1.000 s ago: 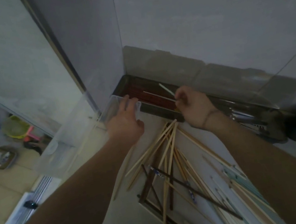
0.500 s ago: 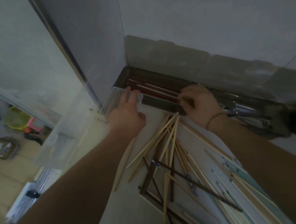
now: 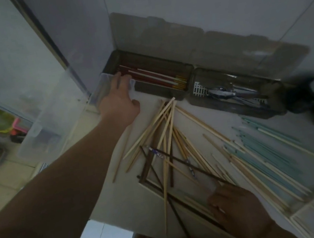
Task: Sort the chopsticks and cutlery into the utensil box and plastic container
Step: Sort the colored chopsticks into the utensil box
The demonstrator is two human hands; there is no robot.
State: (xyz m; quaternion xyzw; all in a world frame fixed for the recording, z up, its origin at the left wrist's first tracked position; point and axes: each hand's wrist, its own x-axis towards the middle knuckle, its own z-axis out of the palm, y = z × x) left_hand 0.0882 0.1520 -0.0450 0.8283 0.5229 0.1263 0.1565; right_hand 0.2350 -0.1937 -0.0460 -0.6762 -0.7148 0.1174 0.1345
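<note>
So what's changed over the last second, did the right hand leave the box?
Yes. The right hand pulled back from the utensil box to the near end of the loose chopsticks, leaving red chopsticks in the box. The left hand stays on the clear plastic container.

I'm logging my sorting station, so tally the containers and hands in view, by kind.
Utensil box: 1
Clear plastic container: 1
Left hand, resting on the container's rim: 1
Right hand, down on the loose chopsticks: 1
Total: 4
</note>
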